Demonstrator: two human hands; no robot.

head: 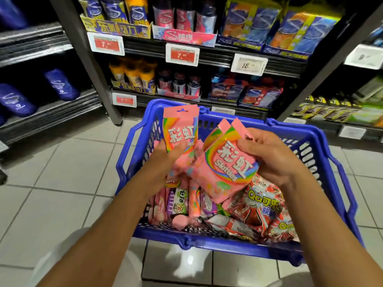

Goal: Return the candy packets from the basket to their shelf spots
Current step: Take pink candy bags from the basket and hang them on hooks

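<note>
Gathering step: the left hand [165, 160] grips one pink Skittles packet [180, 129], the right hand [269, 160] pinches a second Skittles packet [228, 164] above the blue basket [342, 162]. Next, I judge, find their shelf spot.

Two bare hands, the left hand [163, 160] and the right hand [269, 158], show above one blue plastic shopping basket [234, 246]. At least three pink rainbow-printed Skittles packets are held up: one upright pink packet [179, 131] in the left, and a front pink packet [226, 170] with another pink packet behind it [223, 126] in the right. Two red QQ cola gummy bags [263, 206] lie in the basket; the smaller packets beside them are too jumbled to count. Five white shelf price tags [182, 53] show legible or partly legible numbers.
</note>
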